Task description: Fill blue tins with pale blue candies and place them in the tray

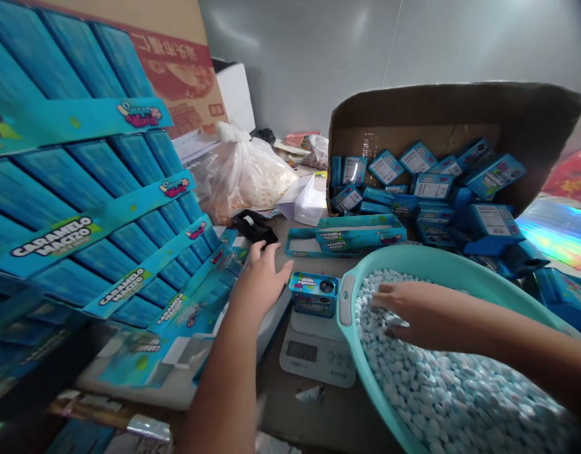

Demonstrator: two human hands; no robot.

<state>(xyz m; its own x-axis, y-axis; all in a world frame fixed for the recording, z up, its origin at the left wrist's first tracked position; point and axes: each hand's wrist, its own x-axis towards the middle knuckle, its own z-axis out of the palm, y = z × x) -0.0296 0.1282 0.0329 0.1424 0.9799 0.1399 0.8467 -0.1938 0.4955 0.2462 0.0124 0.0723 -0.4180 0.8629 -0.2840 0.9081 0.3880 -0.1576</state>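
Two hands: left (262, 277) palm-down, right (407, 310) in candies (453, 381)

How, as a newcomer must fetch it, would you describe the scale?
Find the large turquoise basin holding pale candies. Just left of it lies a flat, whitish scale with a small blue box standing on it. Unlike the printed blue trays behind it, the scale has a dark display window.

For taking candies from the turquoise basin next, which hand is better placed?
Probably the right hand: it is down among the candies in the turquoise basin. The left hand is outside it, near the black tape dispenser.
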